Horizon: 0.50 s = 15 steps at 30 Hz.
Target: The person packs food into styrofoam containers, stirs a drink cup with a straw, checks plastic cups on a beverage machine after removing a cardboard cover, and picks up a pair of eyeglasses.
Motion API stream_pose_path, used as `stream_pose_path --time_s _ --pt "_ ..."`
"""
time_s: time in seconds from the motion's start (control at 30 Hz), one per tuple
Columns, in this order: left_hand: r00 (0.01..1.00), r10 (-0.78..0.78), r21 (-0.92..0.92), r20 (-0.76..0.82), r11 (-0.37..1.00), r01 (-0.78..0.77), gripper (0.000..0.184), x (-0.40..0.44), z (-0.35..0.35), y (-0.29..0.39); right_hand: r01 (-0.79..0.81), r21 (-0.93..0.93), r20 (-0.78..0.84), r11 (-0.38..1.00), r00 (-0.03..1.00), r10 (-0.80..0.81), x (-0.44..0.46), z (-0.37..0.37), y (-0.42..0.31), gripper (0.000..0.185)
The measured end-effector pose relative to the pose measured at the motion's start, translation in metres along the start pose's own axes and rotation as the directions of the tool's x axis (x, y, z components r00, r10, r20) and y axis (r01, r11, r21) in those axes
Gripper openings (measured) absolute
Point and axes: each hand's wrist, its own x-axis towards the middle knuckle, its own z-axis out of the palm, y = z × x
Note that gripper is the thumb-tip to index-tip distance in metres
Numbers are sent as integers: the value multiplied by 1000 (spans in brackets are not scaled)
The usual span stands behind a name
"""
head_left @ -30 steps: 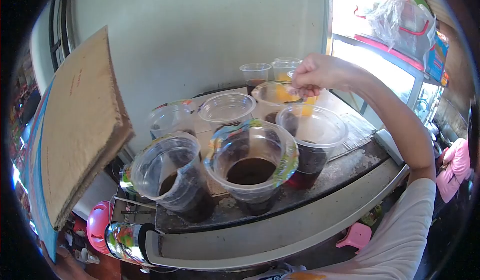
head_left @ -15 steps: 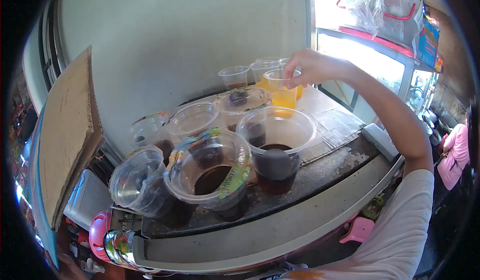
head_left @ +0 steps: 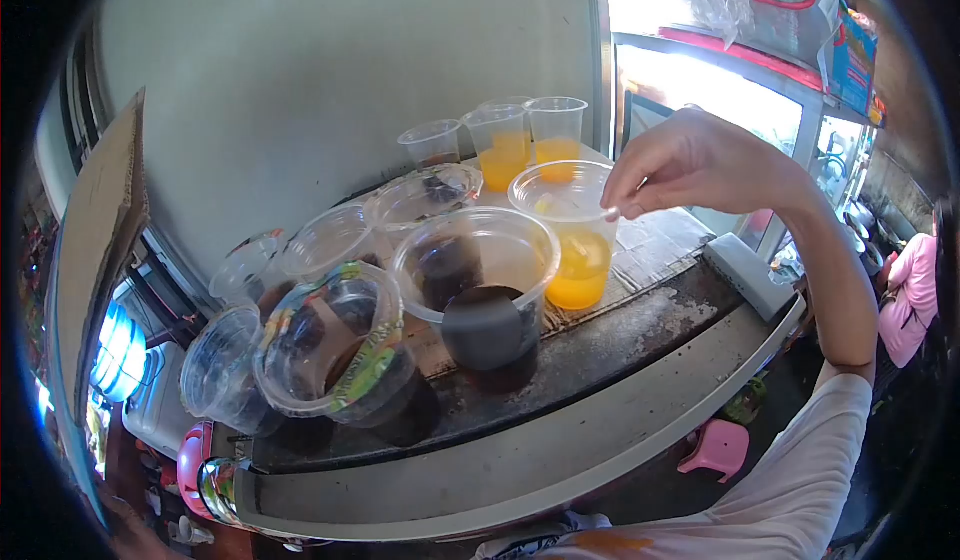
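Observation:
My right hand (head_left: pixel 690 165) pinches the rim of a clear plastic cup (head_left: pixel 580 260) of orange drink, its thumb and fingers closed at the right side of the rim. The cup stands at the front of the board, beside a large clear tub (head_left: pixel 480 310) of dark liquid. Part of what looks like my left hand (head_left: pixel 135 530) shows at the dark lower-left edge, near the bottom of a cardboard piece (head_left: pixel 100 230); its fingers cannot be made out. More cups of orange drink (head_left: pixel 500 155) stand at the back, by a cup with a little dark liquid (head_left: pixel 432 145).
Several tubs with printed rims (head_left: pixel 335 345) crowd the left of the counter (head_left: pixel 640 350). A grey ledge (head_left: pixel 480 495) runs along its front. Behind rises a pale panel (head_left: pixel 330 70). A pink stool (head_left: pixel 718 448) is below, and a person in pink (head_left: pixel 910 300) is at the right.
My right hand has brought the cup of orange drink forward from the back group to beside the large tub. The view has shifted, so the tubs appear further left.

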Motion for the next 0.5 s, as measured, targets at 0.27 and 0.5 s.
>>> stream_pose_path --time_s 0.27,0.5 --pt "992 -119 -132 -28 985 115 34 -1 -7 -3 120 140 4 983 993 -122 -16 -3 8 13" --pt "993 -117 -102 -35 988 112 33 -10 -17 6 -3 54 99 999 995 -3 6 -35 14 30"
